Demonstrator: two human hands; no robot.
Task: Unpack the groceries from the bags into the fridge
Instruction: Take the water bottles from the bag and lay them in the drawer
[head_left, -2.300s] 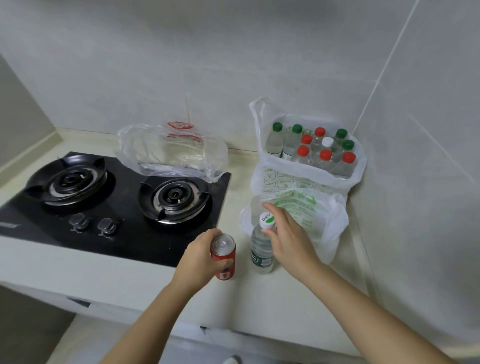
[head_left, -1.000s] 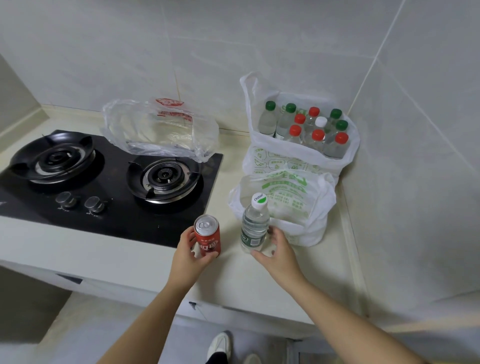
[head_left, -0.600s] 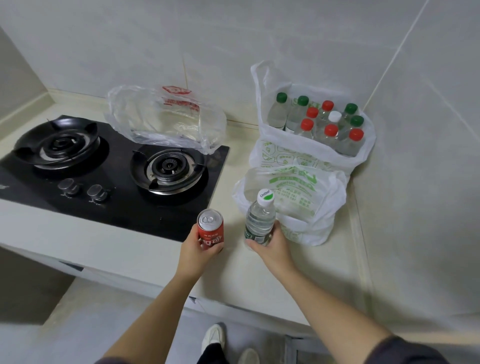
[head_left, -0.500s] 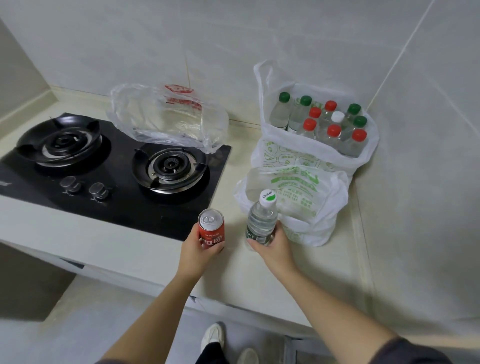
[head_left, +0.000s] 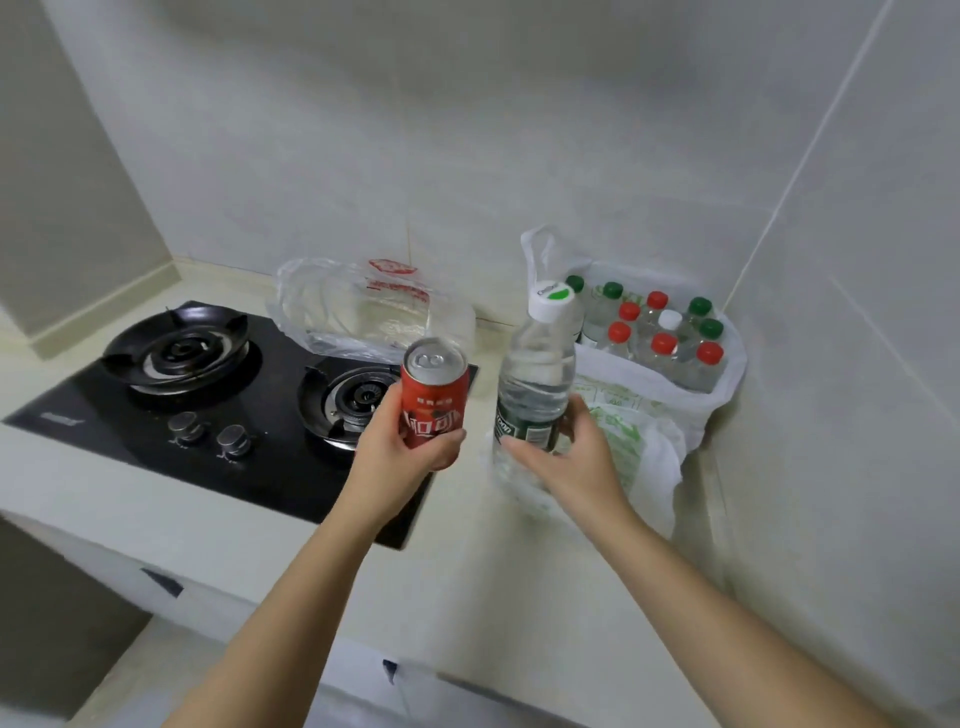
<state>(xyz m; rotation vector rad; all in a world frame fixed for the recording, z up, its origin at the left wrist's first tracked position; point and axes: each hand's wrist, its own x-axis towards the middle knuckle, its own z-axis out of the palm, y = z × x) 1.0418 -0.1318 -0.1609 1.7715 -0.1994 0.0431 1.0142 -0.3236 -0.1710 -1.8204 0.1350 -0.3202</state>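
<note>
Red can (head_left: 434, 400): one; held bottle (head_left: 537, 374): one; bagged bottles (head_left: 663, 344): ten.

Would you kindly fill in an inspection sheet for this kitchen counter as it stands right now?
Surface: pale counter with a black two-burner hob set into its left part.
Job's things: red can and water bottle, both in hand; white bag in the corner holding bottles with green, red and white caps; green-printed bag in front of it.
Clutter: clear plastic bag lying at the hob's back edge.
Grippers: left hand grips the red can; right hand grips the water bottle near its base.
Cables: nothing seen.
Surroundings: tiled walls behind and to the right; no fridge in view.
</note>
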